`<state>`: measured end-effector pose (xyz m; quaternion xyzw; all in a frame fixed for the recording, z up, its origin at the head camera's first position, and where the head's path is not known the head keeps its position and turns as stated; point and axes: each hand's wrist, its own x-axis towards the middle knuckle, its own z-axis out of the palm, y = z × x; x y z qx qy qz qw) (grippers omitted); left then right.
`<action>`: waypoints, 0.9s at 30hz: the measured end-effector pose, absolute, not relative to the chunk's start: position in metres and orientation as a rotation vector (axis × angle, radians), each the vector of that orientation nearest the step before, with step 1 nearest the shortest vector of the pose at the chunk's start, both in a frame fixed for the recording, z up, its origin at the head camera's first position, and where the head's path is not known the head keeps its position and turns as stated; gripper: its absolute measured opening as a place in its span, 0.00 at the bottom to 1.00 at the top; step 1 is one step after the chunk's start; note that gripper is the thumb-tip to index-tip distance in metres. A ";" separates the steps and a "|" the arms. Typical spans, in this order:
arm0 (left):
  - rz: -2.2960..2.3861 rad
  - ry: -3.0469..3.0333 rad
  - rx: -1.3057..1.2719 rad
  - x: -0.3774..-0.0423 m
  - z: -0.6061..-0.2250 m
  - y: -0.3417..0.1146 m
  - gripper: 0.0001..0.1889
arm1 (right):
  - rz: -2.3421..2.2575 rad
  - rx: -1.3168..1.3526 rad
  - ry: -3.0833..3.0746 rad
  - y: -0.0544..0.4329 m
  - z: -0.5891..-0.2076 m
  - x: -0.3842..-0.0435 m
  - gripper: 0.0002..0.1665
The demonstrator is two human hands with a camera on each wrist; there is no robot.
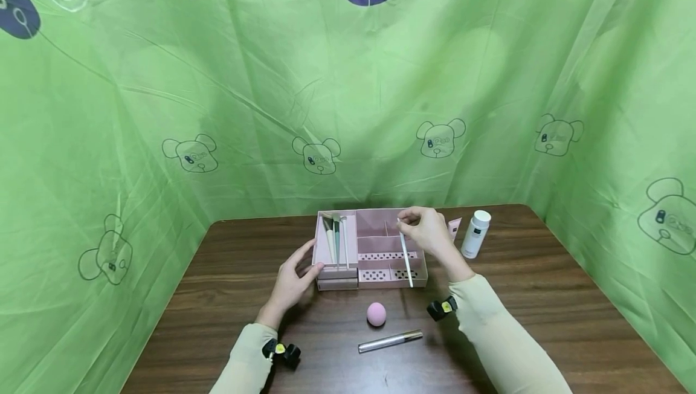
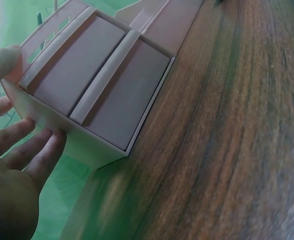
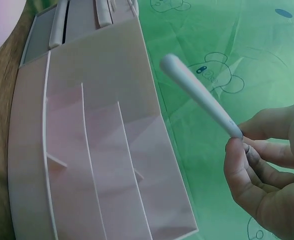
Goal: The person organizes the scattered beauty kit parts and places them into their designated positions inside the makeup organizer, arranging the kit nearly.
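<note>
A pink makeup organizer stands on the table, with two drawers at its left front and open compartments on the right. My left hand holds its left front corner, thumb on the upper front edge and fingers along the side wall. Over the right compartments, my right hand pinches a slim white makeup brush near its upper end. The brush's rounded handle end points away from the fingertips; its other end is hidden in the hand. Several makeup brushes lie in the organizer's left tray.
A pink ball-shaped sponge and a silver tube lie in front of the organizer. To its right are a white bottle and a pink tube, partly behind my right hand. Green cloth surrounds the wooden table.
</note>
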<state>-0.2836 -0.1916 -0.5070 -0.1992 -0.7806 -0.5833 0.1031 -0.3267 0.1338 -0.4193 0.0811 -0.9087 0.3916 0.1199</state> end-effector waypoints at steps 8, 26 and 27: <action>-1.730 -2.293 -0.590 -0.283 -0.508 -0.192 0.31 | 1.241 0.253 -2.631 0.119 -0.420 -0.334 0.10; -1.728 -2.312 -0.594 -0.286 -0.505 -0.192 0.31 | 1.213 0.301 -2.610 0.092 -0.412 -0.345 0.09; -1.728 -2.316 -0.591 -0.286 -0.506 -0.192 0.31 | 1.191 0.299 -2.615 0.089 -0.411 -0.345 0.09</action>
